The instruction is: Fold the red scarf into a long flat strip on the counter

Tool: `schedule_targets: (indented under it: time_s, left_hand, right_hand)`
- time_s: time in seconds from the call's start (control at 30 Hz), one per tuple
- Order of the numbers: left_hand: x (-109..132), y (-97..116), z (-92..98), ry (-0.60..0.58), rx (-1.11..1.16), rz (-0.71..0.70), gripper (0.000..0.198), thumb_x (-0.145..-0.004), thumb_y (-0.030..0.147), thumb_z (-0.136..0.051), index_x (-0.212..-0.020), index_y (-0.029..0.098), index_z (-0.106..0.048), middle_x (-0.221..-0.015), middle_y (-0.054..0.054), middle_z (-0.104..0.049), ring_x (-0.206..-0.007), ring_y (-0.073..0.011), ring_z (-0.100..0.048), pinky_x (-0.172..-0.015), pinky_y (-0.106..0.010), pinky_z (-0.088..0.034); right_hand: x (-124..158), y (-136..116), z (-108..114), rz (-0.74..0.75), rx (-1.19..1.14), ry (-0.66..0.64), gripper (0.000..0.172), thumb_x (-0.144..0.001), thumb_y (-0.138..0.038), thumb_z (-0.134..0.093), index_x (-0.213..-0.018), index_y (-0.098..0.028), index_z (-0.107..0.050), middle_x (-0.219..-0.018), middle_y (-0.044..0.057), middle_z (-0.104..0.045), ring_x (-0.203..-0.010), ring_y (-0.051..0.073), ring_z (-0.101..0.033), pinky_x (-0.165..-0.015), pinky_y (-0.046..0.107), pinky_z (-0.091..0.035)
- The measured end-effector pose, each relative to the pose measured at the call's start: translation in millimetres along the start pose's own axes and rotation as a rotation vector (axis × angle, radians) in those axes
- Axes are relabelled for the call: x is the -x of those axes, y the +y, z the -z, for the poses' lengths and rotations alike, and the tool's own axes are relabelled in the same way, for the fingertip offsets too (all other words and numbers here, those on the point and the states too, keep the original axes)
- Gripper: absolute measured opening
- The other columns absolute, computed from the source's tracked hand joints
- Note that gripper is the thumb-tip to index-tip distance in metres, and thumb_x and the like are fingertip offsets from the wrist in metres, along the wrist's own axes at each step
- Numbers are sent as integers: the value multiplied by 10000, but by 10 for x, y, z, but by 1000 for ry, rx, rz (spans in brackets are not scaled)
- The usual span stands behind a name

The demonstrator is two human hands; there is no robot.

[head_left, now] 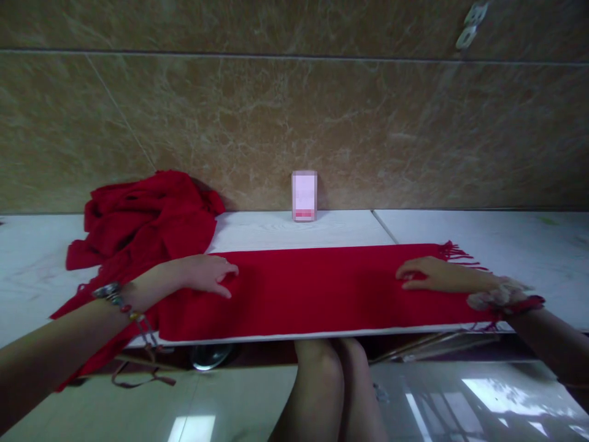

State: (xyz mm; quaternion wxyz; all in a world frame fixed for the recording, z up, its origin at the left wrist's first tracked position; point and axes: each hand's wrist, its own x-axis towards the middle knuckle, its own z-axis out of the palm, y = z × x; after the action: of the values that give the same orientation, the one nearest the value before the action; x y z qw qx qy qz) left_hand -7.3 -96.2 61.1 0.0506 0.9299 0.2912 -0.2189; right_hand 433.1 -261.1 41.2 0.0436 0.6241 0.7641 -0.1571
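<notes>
A red scarf [313, 291] lies flat and lengthwise along the white counter, with its fringe [460, 253] spread at the right end. My left hand [207, 274] rests on the left part of the cloth, thumb and fingers apart. Toward the fringed end, my right hand [427, 274] lies on the scarf with its fingers loosely bent and the thumb apart. Neither hand grips the fabric. Behind my left forearm sits a crumpled heap of red cloth [151, 215]; where it meets the flat scarf is hard to make out.
A small blurred device with a pale screen [304, 193] leans upright against the brown marbled wall [257, 123]. The white counter [547, 264] has a seam right of the device. Wall sockets [472, 26] are at upper right. My knees [322, 374] are below the counter edge.
</notes>
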Motion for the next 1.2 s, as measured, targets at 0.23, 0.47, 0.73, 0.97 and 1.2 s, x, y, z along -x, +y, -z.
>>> schedule_targets:
  time_s: [0.23,0.47,0.73,0.97,1.2]
  left_hand:
    - [-518,336,-531,346,80,202,591,-842,524,-283,-1358,243,-221,-1432,-96,-197,-1294,-315,-162,-986,-537,-213]
    - [-716,192,-483,328,86,204,569,-849,507,-274,-1360,268,-203,-1442,-56,-164,-1306,-305,-113,-995,-566,-156]
    - [-981,-61,-375,339,83,195,562,-850,502,-262,-1360,276,-197,-1441,-58,-166,-1307,-303,-112,-989,-571,-147]
    - [-1185,-263,-314,346,88,192,561,-850,511,-241,-1361,286,-185,-1446,-40,-152,-1311,-291,-100,-997,-561,-127]
    - [-1258,-286,-245,355,99,220,568,-846,508,-266,-1356,264,-216,-1441,-55,-170,-1309,-288,-113,-1006,-542,-144]
  right_hand:
    - [-455,-161,-410,-138,129,291,516,-850,-455,-299,-1317,-238,-331,-1379,82,-336,-1273,269,-251,-980,526,-270]
    - [-666,-107,-576,-180,154,299,466,-883,-405,-232,-1333,-296,-283,-1410,53,-273,-1291,247,-207,-965,583,-223]
    - [-969,-22,-434,-220,154,300,453,-882,-389,-257,-1327,-312,-290,-1407,33,-282,-1287,240,-222,-972,576,-223]
    - [-1205,110,-363,-212,162,324,451,-882,-383,-256,-1326,-311,-291,-1405,31,-287,-1286,231,-228,-977,563,-225]
    - [-1340,191,-329,-199,162,339,443,-882,-379,-267,-1317,-312,-307,-1402,31,-295,-1286,221,-227,-981,550,-220]
